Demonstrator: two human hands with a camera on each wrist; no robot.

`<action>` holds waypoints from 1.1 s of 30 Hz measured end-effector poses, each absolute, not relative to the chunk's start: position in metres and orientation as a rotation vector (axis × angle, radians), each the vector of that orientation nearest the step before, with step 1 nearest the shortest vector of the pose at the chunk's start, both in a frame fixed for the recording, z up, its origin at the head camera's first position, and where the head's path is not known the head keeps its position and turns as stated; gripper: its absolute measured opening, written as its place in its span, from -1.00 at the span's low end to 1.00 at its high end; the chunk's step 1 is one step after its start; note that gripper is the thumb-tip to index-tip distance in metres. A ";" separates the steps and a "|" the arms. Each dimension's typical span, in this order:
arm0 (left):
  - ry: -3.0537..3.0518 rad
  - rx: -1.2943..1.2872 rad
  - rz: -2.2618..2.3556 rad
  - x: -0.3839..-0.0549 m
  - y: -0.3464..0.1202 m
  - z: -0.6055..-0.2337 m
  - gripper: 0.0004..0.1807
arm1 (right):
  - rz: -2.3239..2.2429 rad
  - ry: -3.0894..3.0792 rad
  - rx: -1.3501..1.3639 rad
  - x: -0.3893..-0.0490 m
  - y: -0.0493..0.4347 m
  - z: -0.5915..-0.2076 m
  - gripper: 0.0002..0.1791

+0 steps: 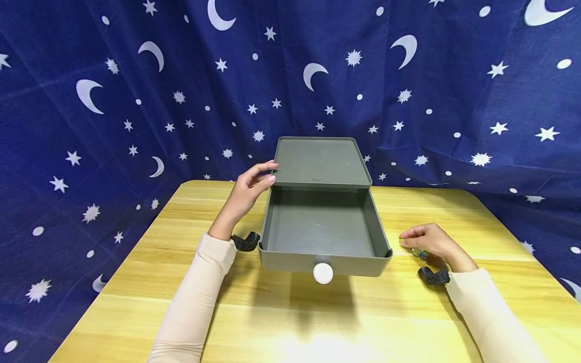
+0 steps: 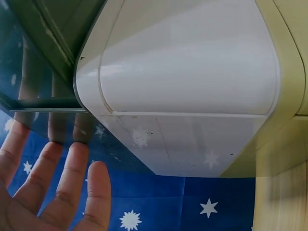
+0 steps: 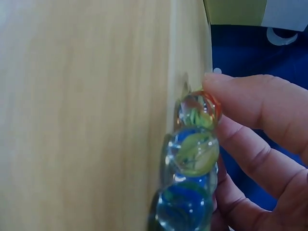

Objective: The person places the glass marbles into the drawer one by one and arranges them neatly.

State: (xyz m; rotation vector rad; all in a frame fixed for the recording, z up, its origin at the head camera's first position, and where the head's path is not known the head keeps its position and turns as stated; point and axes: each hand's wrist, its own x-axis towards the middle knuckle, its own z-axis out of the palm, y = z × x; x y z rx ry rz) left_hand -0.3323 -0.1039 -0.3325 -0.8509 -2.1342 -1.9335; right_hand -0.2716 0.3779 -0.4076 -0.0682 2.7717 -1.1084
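A grey box (image 1: 323, 160) stands on the table with its drawer (image 1: 317, 229) pulled out; the drawer looks bare inside and has a white round knob (image 1: 323, 273) in front. My left hand (image 1: 248, 185) rests against the box's left side, fingers stretched out at its top edge. To the right of the drawer, my right hand (image 1: 431, 240) is down close to the table. Its thumb and index finger pinch a small yellow-green marble (image 1: 401, 241). Several clear glass marbles (image 3: 196, 154) with blue, green and orange swirls sit in a row beside its fingers.
The light wooden table (image 1: 204, 302) runs back to a dark blue curtain (image 1: 218, 91) printed with moons and stars. A black wrist camera (image 1: 245, 242) on the left arm sits beside the drawer's left wall. Another black wrist camera (image 1: 433, 276) is on the right arm.
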 end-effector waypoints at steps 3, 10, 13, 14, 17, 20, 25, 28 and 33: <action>-2.132 -0.852 -1.934 -0.332 -0.103 -0.332 -0.54 | -1.089 2.786 -0.064 -0.272 0.378 -0.407 -0.62; -2.126 -0.850 -1.939 -0.331 -0.102 -0.331 -0.54 | -1.080 2.794 -0.074 -0.272 0.379 -0.407 -0.64; -2.124 -0.850 -1.940 -0.331 -0.103 -0.331 -0.54 | -1.099 2.782 -0.063 -0.271 0.379 -0.406 -0.63; -2.123 -0.849 -1.942 -0.331 -0.102 -0.331 -0.54 | -1.108 2.776 -0.060 -0.270 0.379 -0.405 -0.63; -2.123 -0.849 -1.944 -0.331 -0.102 -0.330 -0.53 | -1.141 2.761 -0.047 -0.269 0.379 -0.405 -0.62; -2.125 -0.849 -1.942 -0.331 -0.103 -0.330 -0.54 | -1.164 2.759 -0.054 -0.268 0.380 -0.405 -0.62; -2.136 -0.843 -1.926 -0.330 -0.104 -0.332 -0.54 | -1.218 2.764 -0.075 -0.265 0.385 -0.408 -0.61; -2.141 -0.842 -1.924 -0.330 -0.105 -0.332 -0.53 | -1.281 2.758 -0.085 -0.263 0.388 -0.410 -0.58; -2.147 -0.838 -1.927 -0.330 -0.104 -0.332 -0.52 | -1.363 2.730 -0.063 -0.262 0.395 -0.412 -0.55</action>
